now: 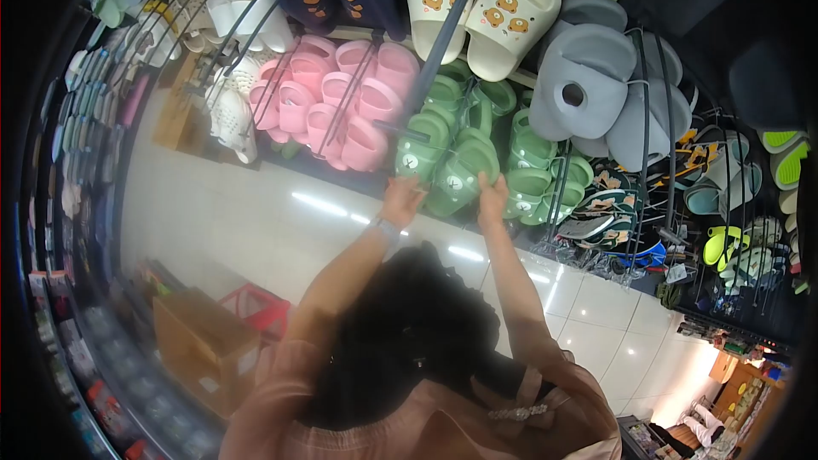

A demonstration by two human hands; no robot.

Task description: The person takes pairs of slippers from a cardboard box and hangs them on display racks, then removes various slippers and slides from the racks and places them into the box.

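A pair of green slippers (461, 172), each with a small white face patch, hangs on a display rack in front of me. My left hand (404, 196) grips the lower end of the left slipper, its fingers partly hidden. With fingers closed on its edge, my right hand (492, 198) holds the right slipper at its lower right side. More green slippers (529, 145) hang just to the right. Pink slippers (375, 102) hang in rows to the left. Above are cream slippers (515, 13) with bear prints.
Large grey slippers (588, 60) hang on the right, beside dark patterned sandals (615, 196). White clogs (232, 111) are at the left. Black hooks (447, 21) stick out from the rack. A cardboard box (200, 341) and a pink basket (260, 311) stand on the tiled floor (230, 213).
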